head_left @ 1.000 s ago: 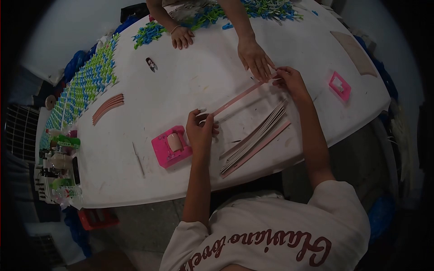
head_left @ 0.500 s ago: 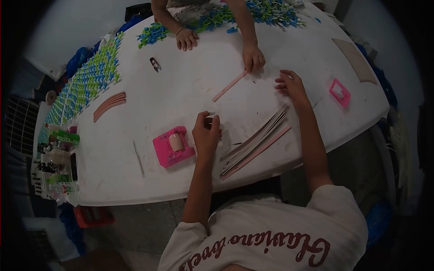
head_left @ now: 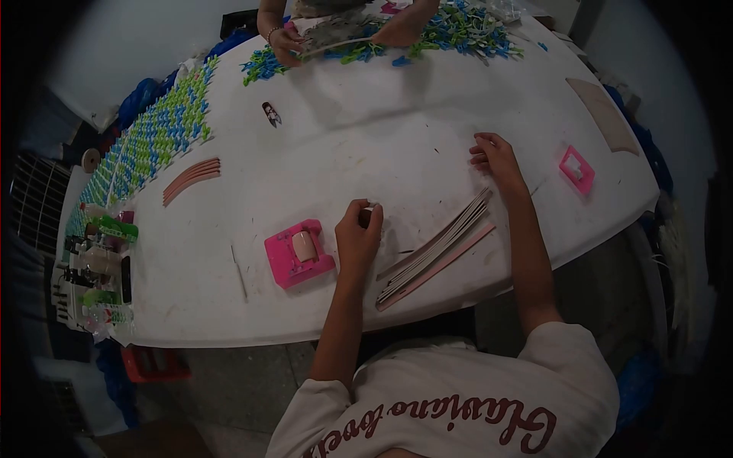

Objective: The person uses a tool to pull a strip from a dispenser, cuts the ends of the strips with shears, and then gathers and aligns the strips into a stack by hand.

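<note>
My left hand (head_left: pixel 359 233) hovers over the table just right of a pink tape dispenser (head_left: pixel 282 263), which carries a roll of beige tape (head_left: pixel 304 246). Its thumb and fingers are curled together, with a tiny whitish bit at the tips that is too small to name. My right hand (head_left: pixel 498 160) is held with bent fingers apart and nothing in them, just above the upper end of a bundle of long, thin strips (head_left: pixel 435 248). One pinkish strip (head_left: pixel 450 263) lies along the bundle's near side.
Across the table, a co-worker's hands (head_left: pixel 286 46) hold a strip (head_left: pixel 336 46) beside piled blue and green pieces (head_left: pixel 466 34). Curved brown strips (head_left: pixel 191 179), a thin pointed tool (head_left: pixel 239 271), bottles (head_left: pixel 99 259) and a pink holder (head_left: pixel 576 169) also occupy the table.
The co-worker has lifted the pink strip off the middle of the table and drawn it back to the far edge, now in both hands. My hands have barely shifted.
</note>
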A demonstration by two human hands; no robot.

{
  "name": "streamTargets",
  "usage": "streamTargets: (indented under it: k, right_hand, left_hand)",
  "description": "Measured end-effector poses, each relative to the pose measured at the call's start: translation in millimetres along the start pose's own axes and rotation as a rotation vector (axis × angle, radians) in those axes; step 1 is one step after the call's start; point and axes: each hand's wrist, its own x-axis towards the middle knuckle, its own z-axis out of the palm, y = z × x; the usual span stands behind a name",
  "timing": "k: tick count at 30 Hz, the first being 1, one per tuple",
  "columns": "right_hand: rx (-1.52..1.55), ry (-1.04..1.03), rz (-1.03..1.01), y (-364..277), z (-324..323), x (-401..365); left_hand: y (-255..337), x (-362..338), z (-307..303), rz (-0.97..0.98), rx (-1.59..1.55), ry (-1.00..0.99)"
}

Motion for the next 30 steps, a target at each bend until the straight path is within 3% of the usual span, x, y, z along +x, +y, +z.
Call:
streamTargets:
  k: [30]
  right_hand:
    - [-0.017,-0.023,-0.023,4,1,0]
  left_hand:
    - [1,-2,-2,0.062,0.14,-0.013]
